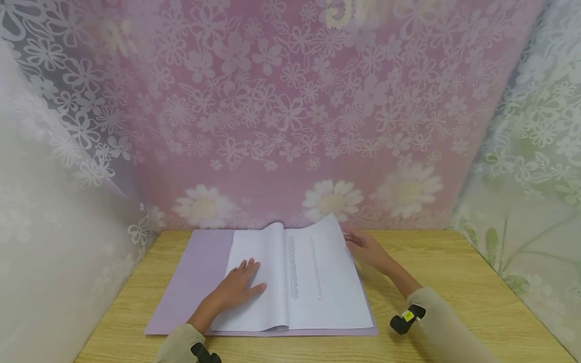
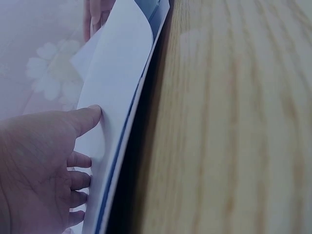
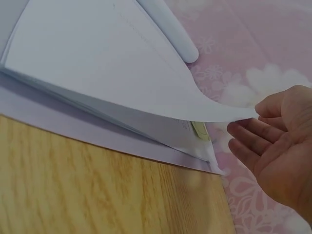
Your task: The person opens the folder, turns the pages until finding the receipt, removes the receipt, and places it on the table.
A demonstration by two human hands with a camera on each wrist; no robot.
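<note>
A lilac folder point(image 1: 188, 282) lies spread on the table, with white sheets turned over to its left side. My left hand point(image 1: 233, 288) rests on those turned sheets point(image 1: 272, 272), fingers spread. In the left wrist view, that hand's thumb and fingertips point(image 2: 90, 117) press on the white paper. My right hand point(image 1: 368, 250) pinches the far right corner of a printed page point(image 1: 336, 282) between thumb and fingers. That corner is lifted, and in the right wrist view the page point(image 3: 122, 73) bows up from the sheets under it. Columns of small print run down it, too small to read.
The folder lies on a wood-grain table point(image 1: 422, 317). Behind it stands a pink flowered backdrop point(image 1: 290, 166), close to the folder's far edge. Pale patterned sheeting point(image 1: 535, 201) closes the right side. A small yellowish tab point(image 3: 200, 130) shows under the raised page.
</note>
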